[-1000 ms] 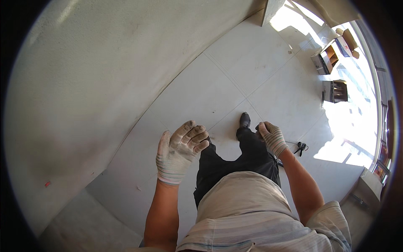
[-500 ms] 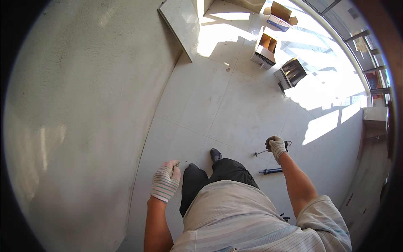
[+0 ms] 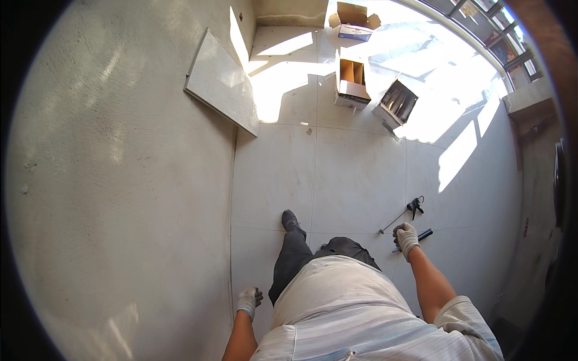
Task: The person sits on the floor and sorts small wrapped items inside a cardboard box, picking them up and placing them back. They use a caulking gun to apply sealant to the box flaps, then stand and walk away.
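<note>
Standing on pale tiled floor, looking down. Right hand gloved, hanging just above caulking gun and dark blue tube lying on floor; fingers curled, grip on anything cannot tell. Left hand gloved, fingers loosely curled together, holding nothing, near plastered wall. 3 open cardboard boxes in sunlight far ahead; spare tile leaning against wall.
</note>
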The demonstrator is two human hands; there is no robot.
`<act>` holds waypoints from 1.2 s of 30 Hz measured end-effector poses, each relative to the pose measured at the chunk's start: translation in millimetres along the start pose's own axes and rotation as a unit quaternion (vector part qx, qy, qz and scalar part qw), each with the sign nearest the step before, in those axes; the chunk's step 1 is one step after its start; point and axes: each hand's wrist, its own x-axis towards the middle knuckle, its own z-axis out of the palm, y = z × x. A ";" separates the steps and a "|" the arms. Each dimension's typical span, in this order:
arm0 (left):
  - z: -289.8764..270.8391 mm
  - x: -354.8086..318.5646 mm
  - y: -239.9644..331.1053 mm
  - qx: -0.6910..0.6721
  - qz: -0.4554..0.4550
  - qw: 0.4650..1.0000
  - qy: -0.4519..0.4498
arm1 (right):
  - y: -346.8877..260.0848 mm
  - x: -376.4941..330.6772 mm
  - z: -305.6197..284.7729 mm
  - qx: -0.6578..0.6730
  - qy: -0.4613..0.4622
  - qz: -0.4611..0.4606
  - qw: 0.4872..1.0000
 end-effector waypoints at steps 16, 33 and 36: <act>8.5 -146.1 386.0 -0.172 0.318 0.932 -0.040 | -94.4 74.5 20.1 0.065 0.085 -0.027 0.994; 132.5 -141.2 569.3 0.037 0.224 0.974 -0.021 | -327.6 196.8 -62.8 0.209 0.143 -0.059 0.966; 167.0 -182.8 646.3 0.053 0.267 0.961 -0.051 | -329.5 192.6 -57.2 0.192 0.194 -0.024 0.962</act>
